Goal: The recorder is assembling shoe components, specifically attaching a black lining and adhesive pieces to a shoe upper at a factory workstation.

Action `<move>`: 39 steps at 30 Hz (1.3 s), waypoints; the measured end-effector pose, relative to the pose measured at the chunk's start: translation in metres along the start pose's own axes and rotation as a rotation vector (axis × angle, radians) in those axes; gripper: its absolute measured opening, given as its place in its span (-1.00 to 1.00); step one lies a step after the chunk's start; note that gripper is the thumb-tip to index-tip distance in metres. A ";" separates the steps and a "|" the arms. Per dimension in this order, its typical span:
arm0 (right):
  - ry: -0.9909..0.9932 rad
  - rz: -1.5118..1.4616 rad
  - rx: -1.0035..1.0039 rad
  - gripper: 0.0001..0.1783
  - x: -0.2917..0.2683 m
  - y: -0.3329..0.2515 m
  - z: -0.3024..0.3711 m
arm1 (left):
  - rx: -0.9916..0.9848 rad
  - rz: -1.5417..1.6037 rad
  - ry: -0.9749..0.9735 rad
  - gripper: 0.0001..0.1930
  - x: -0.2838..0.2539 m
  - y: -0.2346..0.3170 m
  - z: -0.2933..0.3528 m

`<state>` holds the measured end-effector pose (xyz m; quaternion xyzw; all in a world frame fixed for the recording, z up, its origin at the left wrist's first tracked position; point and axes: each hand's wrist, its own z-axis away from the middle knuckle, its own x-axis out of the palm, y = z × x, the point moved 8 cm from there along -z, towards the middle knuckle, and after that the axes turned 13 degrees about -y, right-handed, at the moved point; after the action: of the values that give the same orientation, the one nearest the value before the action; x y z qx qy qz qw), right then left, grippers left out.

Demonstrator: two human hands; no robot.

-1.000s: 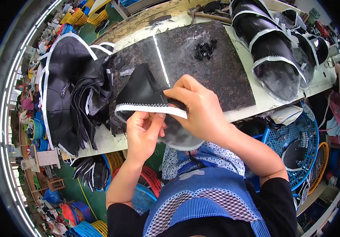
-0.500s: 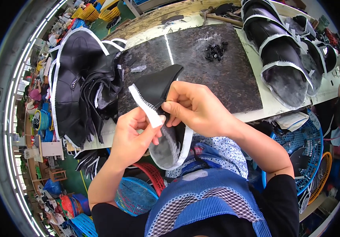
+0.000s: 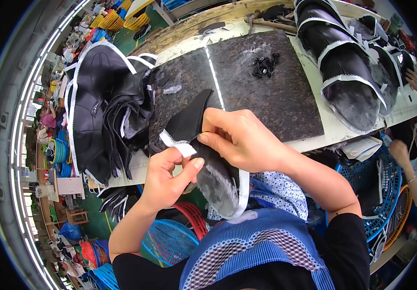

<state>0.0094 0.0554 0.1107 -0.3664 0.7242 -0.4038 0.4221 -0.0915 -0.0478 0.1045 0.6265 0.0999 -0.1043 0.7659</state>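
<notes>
A black boot upper [image 3: 184,118] with white stitched edging and a grey fuzzy lining is held up between my hands, over the near edge of the table. My right hand [image 3: 240,137] is closed, thumb and forefinger pinching the upper along its dark, zipper-like edge. My left hand [image 3: 167,179] is closed at the white edging's loose end, fingers curled, with the thumb just below that end. The fuzzy-lined lower part hangs beneath my right hand. Beyond them lies a dark stone-like slab [image 3: 286,106], with a pile of small black pieces [image 3: 265,65] on it.
Black uppers [image 3: 87,106] are heaped at the table's left; more uppers [image 3: 349,89] lie stacked in a row at the right. Below stand blue [image 3: 170,241] and red [image 3: 189,220] baskets. A large blue basket [image 3: 387,193] is at the right, near a co-worker's hand [image 3: 399,152].
The upper has tilted, its lining swinging right and its top dropping slightly. My left thumb has slid lower off the white edging. A co-worker's hands have come into view at the right.
</notes>
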 end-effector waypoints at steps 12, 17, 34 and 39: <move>-0.049 -0.415 0.155 -0.84 0.022 0.021 0.008 | -0.024 0.036 -0.011 -0.96 -0.002 -0.016 0.015; -0.009 -0.587 0.110 -0.82 0.026 0.028 0.007 | -0.035 0.068 0.033 -0.93 -0.006 -0.016 0.016; -0.115 -0.340 0.094 -0.85 0.026 0.013 0.004 | -0.072 0.092 -0.035 -0.96 -0.001 -0.016 0.019; -0.086 -0.426 0.167 -0.83 0.028 0.020 0.007 | -0.075 0.094 -0.003 -0.96 -0.003 -0.017 0.019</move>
<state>0.0018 0.0367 0.0819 -0.4918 0.5756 -0.5265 0.3868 -0.0986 -0.0698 0.0932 0.6012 0.0730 -0.0654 0.7930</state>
